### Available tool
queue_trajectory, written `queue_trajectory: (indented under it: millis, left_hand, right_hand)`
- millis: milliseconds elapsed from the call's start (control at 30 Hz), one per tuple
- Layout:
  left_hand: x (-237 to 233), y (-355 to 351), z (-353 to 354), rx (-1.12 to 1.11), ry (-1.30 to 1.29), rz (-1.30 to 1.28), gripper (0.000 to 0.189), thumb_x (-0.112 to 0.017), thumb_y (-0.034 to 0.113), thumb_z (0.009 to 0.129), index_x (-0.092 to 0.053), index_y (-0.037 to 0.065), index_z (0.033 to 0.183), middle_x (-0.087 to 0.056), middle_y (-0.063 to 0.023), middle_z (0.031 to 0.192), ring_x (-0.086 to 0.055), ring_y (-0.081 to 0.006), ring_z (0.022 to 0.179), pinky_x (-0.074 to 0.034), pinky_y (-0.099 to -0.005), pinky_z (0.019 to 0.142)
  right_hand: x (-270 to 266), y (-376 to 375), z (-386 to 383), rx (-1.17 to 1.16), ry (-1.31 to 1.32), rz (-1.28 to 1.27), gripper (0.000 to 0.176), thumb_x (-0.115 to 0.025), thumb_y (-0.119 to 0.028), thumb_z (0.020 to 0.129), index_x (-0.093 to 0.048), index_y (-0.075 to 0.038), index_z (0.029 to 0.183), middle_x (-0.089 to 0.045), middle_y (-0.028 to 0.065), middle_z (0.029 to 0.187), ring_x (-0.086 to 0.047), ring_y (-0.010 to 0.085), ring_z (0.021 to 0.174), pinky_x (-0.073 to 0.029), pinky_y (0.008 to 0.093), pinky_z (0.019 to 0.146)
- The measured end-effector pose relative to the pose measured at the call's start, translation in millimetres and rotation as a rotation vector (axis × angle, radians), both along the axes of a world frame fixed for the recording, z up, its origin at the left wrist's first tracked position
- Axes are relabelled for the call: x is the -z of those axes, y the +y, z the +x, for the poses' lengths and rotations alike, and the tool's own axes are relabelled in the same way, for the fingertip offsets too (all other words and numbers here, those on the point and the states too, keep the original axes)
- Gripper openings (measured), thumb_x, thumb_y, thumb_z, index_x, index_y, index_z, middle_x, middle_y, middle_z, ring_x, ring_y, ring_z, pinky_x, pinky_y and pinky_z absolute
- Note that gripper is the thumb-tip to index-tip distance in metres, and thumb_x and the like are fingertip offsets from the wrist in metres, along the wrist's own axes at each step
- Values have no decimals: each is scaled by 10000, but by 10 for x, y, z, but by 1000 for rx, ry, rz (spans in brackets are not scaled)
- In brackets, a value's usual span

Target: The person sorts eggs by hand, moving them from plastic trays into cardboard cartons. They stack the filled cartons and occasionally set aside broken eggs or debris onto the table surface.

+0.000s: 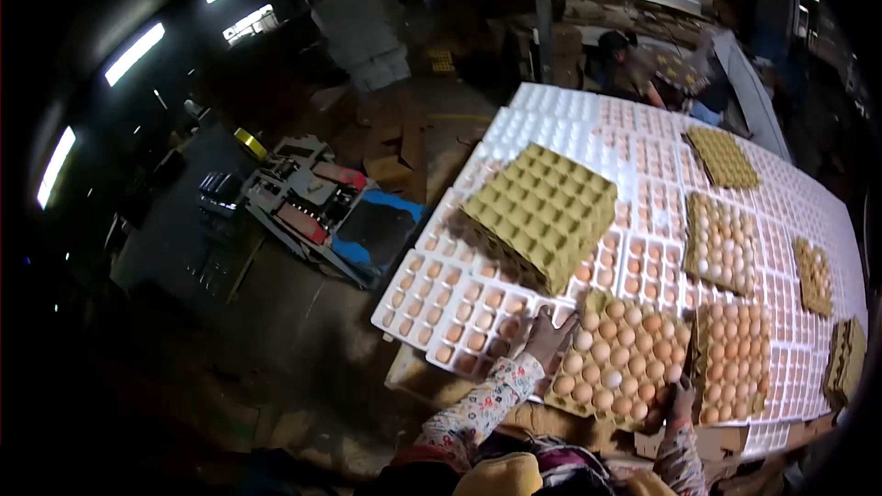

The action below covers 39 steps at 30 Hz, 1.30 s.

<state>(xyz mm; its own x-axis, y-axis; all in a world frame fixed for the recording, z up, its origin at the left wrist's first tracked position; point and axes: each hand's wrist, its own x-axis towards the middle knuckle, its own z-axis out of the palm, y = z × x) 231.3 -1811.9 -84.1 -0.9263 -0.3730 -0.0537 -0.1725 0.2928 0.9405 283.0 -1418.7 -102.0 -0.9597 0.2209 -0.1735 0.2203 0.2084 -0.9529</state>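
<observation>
A pulp egg tray point(588, 400) full of brown and pale eggs point(627, 358) lies in front of me at the near edge of the table. My left hand point(548, 340) is at its left side, fingers somewhat spread and closed against the rim. At the right side, my right hand point(680, 401) grips the edge with bent fingers, close to a corner egg point(673, 374). The undersides of both hands are hidden. Left of the tray are white egg packs point(482, 320) filled with brown eggs. A stack of bare pulp trays point(540, 207) stands just beyond.
Another full egg tray point(732, 358) sits right beside mine. Farther out are a part-filled tray point(721, 243) and more pulp trays point(721, 156) on rows of white packs. A person point(634, 73) bends at the far side. A pallet jack point(317, 202) stands on the floor at left.
</observation>
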Motion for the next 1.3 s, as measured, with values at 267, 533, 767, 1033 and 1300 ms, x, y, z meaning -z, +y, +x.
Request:
queue_trajectory:
  millis: [267,533,767,1033,1300]
  left_hand:
    - [-1078,-934,-878,-417,-247,434,958,-722,522,757,-355,-135,1350,-533,-256,1280,-517,-302,1187,-425,-358,976]
    - [-749,-1203,-726,-245,122,780,599,-579,378,850,-468,-27,1277,-561,-159,1246,-535,-271,1144,-434,-402,973]
    - [-618,-2053,724,43,198,928,480,-479,275,935,-449,18,1339,-518,-141,1316,-493,-295,1204,-405,-477,1014]
    - [-463,-1356,2116,-293,-217,639,483,-516,269,938,-441,2,1333,-503,-178,1301,-498,-329,1165,-429,-471,961]
    - [-1438,-1233,1470,-275,373,-423,484,-558,262,934,-442,-22,1308,-494,-220,1267,-513,-356,1107,-464,-443,897]
  right_hand:
    - [-8,-468,54,314,17,321,334,-419,-72,919,-550,52,1201,-628,169,1141,-602,256,1024,-465,352,904]
    - [-87,-474,56,293,-21,502,393,-504,-205,949,-533,36,1257,-627,208,1171,-606,323,1059,-458,392,922]
    - [-279,-558,100,288,-147,576,405,-447,-190,861,-540,-75,1238,-627,267,1044,-580,446,993,-455,506,867]
    - [-420,-422,5,217,65,443,348,-506,-184,816,-630,-32,1103,-667,193,851,-648,325,784,-497,410,713]
    - [50,-270,-540,148,52,627,375,-529,-212,816,-626,-59,1144,-639,258,1033,-591,417,1007,-459,489,887]
